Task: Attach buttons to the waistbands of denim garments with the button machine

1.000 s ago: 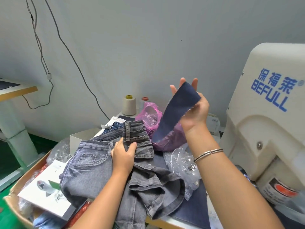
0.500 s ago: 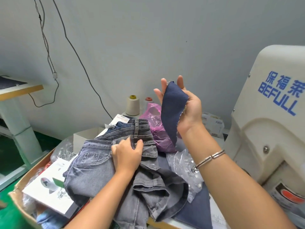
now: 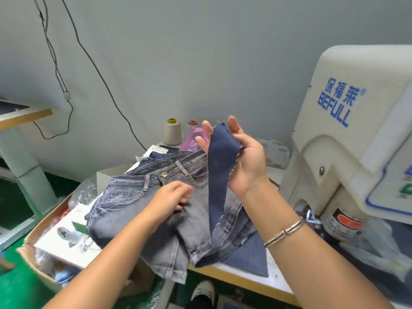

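Grey denim shorts (image 3: 124, 210) lie spread on the table's left part, waistband facing away, with a metal button (image 3: 164, 174) showing on it. My left hand (image 3: 172, 198) rests on the shorts just below the button, fingers loosely bent. My right hand (image 3: 242, 157) is raised above the shorts and holds a dark blue denim strip (image 3: 220, 170) between thumb and palm; the strip hangs down over the shorts. The cream button machine (image 3: 347, 139) stands at the right.
A cardboard box (image 3: 29, 248) with a white booklet and plastic bags sits at the left. Thread cones (image 3: 172, 131), a pink bag (image 3: 194, 139) and a small white box stand behind the shorts. Blue denim fabric (image 3: 249, 257) lies on the table edge. A shoe shows below.
The shorts have been flipped or unfolded so the buttoned front waistband shows. My left hand let go of the waistband and now lies on the front. My right hand lowered the strip slightly.
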`<state>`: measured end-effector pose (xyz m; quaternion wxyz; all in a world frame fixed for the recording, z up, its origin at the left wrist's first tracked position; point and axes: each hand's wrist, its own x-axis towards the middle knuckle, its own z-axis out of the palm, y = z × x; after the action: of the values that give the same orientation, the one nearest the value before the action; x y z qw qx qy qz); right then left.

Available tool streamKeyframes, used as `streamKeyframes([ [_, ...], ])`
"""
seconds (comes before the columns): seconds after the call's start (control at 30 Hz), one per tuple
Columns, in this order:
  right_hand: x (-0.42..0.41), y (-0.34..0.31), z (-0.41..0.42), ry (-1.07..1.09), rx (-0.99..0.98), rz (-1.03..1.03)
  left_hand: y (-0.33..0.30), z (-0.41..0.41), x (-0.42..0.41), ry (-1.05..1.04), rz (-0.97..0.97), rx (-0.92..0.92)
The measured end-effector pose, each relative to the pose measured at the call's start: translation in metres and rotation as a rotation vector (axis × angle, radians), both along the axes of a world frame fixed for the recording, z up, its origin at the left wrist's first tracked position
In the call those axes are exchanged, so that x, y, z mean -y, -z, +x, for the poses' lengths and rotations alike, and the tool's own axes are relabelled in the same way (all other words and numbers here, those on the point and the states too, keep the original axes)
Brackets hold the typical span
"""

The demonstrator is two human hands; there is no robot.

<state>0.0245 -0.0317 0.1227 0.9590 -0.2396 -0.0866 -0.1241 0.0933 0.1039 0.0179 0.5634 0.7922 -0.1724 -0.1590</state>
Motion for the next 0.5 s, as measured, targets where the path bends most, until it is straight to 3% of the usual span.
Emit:
streamKeyframes([
  [0.13, -0.012, 0.006, -0.002, -0.097, 0.003, -0.035, 0.023, -0.033, -0.014, -0.045, 0.44, 0.495],
  [0.33, -0.023, 0.016, -0.009, -0.186, -0.031, -0.165, 0.048, -0.062, -0.033, 0.239, 0.959, 0.618],
  [0.4, -0.028, 0.015, -0.011, -0.203, -0.011, -0.181, 0.045, -0.057, -0.042, 0.314, 0.926, 0.581],
  [0.43, -0.03, 0.013, -0.012, -0.21, 0.012, -0.176, 0.041, -0.056, -0.049, 0.374, 0.813, 0.51],
  [0.5, -0.031, 0.009, -0.013, -0.196, 0.045, -0.149, 0.031, -0.061, -0.053, 0.461, 0.363, 0.228],
])
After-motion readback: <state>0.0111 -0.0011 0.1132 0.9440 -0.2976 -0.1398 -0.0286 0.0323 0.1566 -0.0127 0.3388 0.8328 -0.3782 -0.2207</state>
